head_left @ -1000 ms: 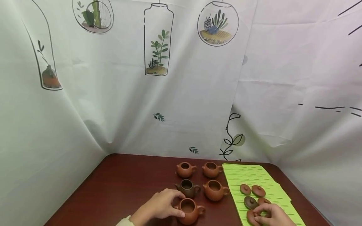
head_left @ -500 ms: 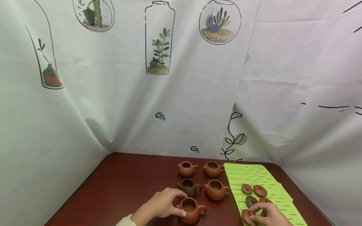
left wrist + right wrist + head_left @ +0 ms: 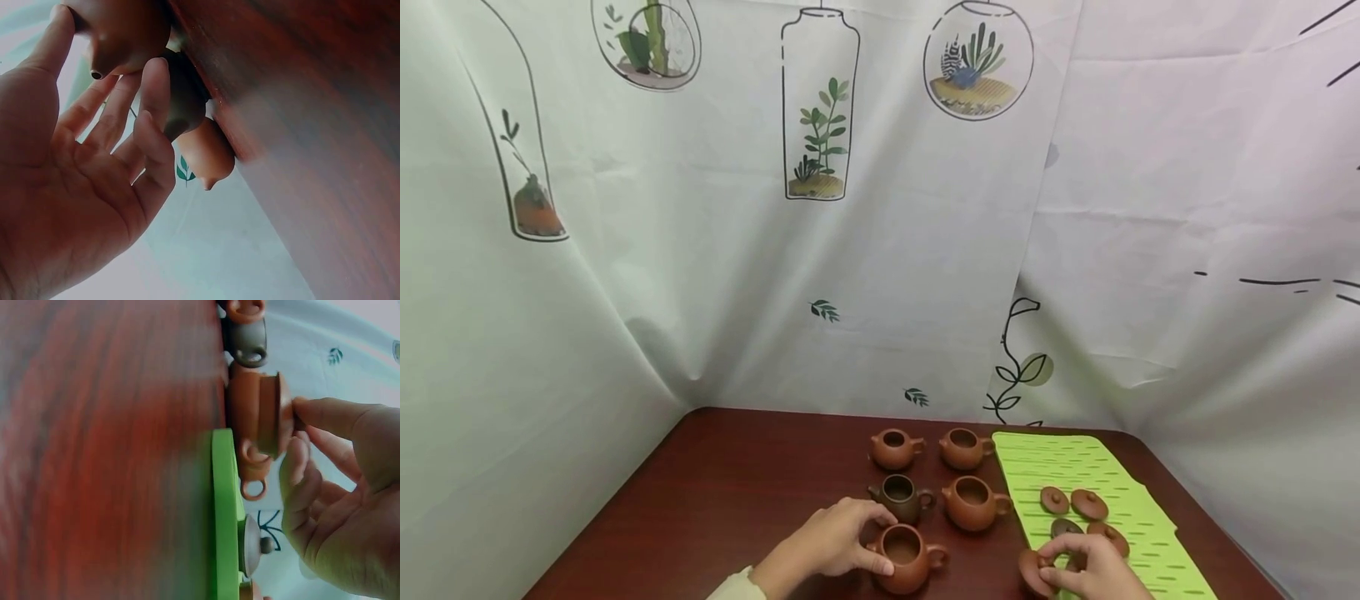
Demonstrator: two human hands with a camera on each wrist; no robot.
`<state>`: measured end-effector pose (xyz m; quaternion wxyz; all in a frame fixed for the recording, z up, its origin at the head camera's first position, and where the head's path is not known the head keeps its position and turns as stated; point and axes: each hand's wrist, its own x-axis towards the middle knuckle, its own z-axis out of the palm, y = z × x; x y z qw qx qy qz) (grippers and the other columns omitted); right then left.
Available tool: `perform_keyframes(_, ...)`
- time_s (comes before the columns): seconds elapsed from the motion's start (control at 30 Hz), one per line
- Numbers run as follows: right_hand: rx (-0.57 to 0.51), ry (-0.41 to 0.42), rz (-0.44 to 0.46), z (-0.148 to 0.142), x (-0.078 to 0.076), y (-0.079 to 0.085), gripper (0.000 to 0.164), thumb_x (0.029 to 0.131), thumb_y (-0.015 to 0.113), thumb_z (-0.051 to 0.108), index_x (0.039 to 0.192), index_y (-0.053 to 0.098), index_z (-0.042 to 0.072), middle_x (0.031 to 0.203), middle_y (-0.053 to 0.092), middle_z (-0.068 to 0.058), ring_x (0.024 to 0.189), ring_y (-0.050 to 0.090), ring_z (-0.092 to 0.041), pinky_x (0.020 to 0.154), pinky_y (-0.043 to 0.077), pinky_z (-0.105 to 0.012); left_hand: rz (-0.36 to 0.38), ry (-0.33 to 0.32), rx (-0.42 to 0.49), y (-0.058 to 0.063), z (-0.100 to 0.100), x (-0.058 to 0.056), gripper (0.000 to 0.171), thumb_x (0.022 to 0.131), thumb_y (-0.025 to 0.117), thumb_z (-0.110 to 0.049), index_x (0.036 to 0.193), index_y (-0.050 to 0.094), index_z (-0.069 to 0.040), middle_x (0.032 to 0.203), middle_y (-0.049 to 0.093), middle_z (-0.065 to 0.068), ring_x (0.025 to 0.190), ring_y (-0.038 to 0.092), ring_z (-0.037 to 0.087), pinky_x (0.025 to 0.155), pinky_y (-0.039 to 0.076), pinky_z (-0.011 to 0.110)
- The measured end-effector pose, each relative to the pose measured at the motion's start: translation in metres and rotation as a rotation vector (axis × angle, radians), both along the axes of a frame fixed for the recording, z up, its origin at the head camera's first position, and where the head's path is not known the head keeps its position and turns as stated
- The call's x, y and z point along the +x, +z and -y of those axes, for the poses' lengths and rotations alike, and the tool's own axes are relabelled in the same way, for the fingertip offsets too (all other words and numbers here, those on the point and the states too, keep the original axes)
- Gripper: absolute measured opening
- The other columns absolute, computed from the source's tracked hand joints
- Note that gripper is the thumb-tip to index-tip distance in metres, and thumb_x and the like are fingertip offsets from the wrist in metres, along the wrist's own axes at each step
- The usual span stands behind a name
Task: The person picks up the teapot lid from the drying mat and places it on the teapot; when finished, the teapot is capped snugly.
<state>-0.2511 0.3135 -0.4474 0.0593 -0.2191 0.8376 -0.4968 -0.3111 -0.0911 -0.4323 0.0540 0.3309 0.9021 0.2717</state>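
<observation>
Plainly, we see the left hand [image 3: 842, 542] curved about the spout side of the nearest brown teapot [image 3: 912, 577], thumb and fingers parted by the pot's body and gripping it from both sides. That pot stands on the worktop [image 3: 760, 479] toward its near edge, its handle pointing to the right edge. With the right hand [image 3: 1097, 571] we pinch a brown lid [image 3: 1033, 575] at its top, thumb and finger close together; the right wrist view shows the lid in the air above the worktop, beside the left edge of the green mat [image 3: 1041, 457].

Just beyond the gripped pot we have a dark teapot [image 3: 905, 507], with a large brown teapot [image 3: 973, 517] to its right. Two further brown pots, one on the left [image 3: 893, 455] and one on the right [image 3: 964, 455], sit near the worktop's far edge. On the mat, which lies along the right edge, we count three brown lids [image 3: 1089, 505] and a dark lid [image 3: 1063, 528], partly hidden behind the right hand.
</observation>
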Motion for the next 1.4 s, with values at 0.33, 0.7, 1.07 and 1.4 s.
perform_keyframes(0.33,-0.006,-0.099,-0.044,0.024,0.001,0.004,0.023,0.091,0.073,0.017,0.102,0.071,-0.003,0.088,0.070,0.007,0.059,0.058,-0.012,0.057,0.051,-0.030,-0.006,0.009,-0.020,0.001,-0.002,0.000,0.048,0.075,0.079,-0.056,0.116,0.068,-0.035,0.109,0.063,-0.022,0.107,0.061,0.008,0.076,0.051,0.040)
perform_keyframes(0.7,-0.030,-0.123,-0.023,0.057,-0.004,0.011,0.021,0.089,0.074,0.015,0.103,0.072,-0.001,0.093,0.070,-0.003,0.069,0.062,-0.008,0.063,0.051,-0.026,-0.021,0.014,-0.003,0.001,0.001,0.001,0.048,0.074,0.080,-0.055,0.115,0.068,-0.034,0.110,0.064,-0.021,0.107,0.062,0.009,0.076,0.051,0.040)
perform_keyframes(1.07,-0.125,-0.079,0.017,0.088,-0.013,0.010,0.019,0.088,0.075,0.012,0.101,0.071,-0.002,0.096,0.068,-0.006,0.076,0.064,-0.010,0.065,0.053,-0.026,-0.001,0.021,0.006,-0.001,-0.002,0.002,0.047,0.074,0.081,-0.053,0.115,0.069,-0.034,0.109,0.064,-0.022,0.106,0.062,0.009,0.075,0.051,0.038)
perform_keyframes(1.4,-0.128,-0.054,-0.079,0.110,-0.020,0.016,0.016,0.085,0.077,0.011,0.099,0.074,0.003,0.090,0.066,-0.004,0.060,0.053,-0.005,0.055,0.048,-0.025,-0.030,0.021,-0.008,0.000,-0.001,0.003,0.049,0.073,0.081,-0.055,0.116,0.069,-0.034,0.111,0.065,-0.021,0.108,0.062,0.010,0.074,0.052,0.038)
